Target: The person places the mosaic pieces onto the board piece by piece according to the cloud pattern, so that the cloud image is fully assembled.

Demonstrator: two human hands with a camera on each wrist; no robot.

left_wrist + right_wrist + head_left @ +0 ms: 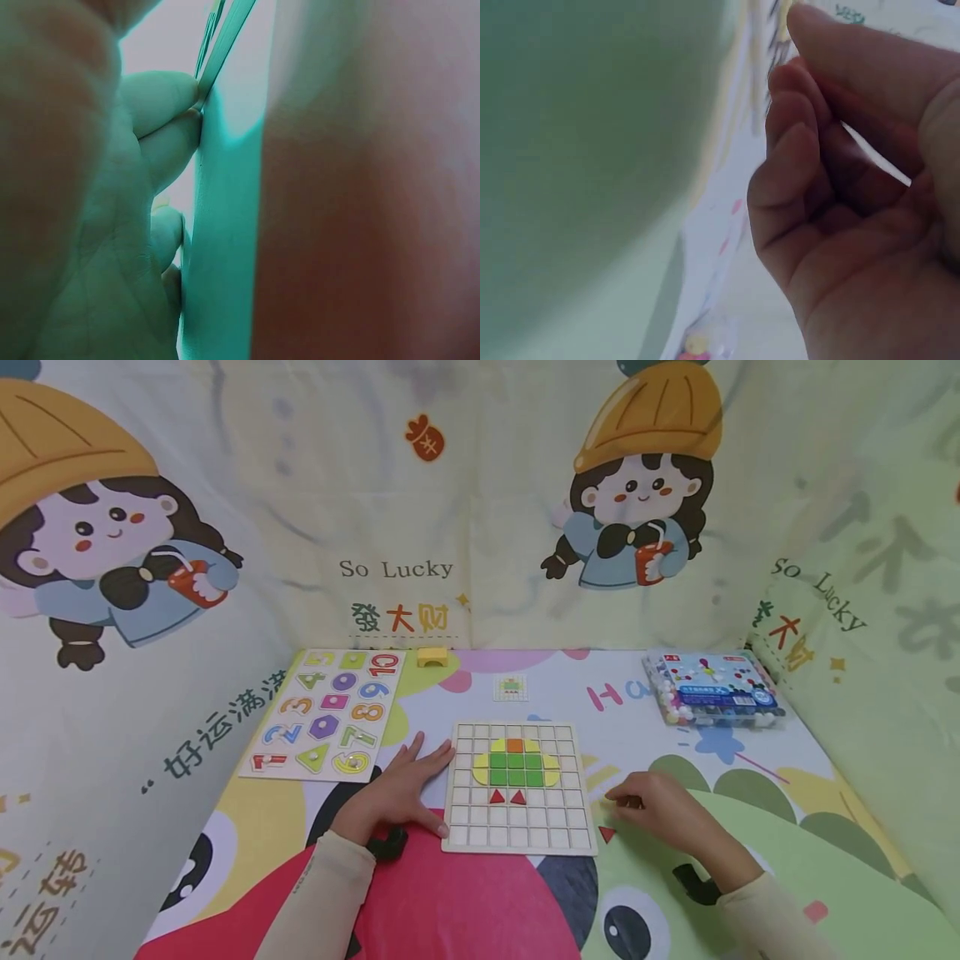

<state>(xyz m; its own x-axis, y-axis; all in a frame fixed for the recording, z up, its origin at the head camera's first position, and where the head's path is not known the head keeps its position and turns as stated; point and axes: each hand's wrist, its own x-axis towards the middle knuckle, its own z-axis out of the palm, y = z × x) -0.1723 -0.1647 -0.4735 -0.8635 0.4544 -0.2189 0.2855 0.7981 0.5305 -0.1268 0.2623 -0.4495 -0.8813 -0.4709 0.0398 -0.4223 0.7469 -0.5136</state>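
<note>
A square wooden grid board (521,843) lies in front of me, bearing green squares (517,768), yellow corner pieces, an orange square (514,746) and two red triangles (497,797). My left hand (401,785) spreads its fingers along the board's left side, with the thumb at the lower left corner. Off the right edge of the board, my right hand (660,810) is held low over the cloth, fingers loosely curled. Nothing shows between the thumb and fingers (784,165) in the right wrist view. A loose red triangle (606,833) lies just below that hand's fingertips.
Behind the board is a small pattern card (511,687) with a similar coloured figure. A number-and-shape puzzle board (303,770) lies at the left, near a yellow arch block (432,657). A clear box of beads (712,689) stands at the back right. Printed cloth walls surround the table.
</note>
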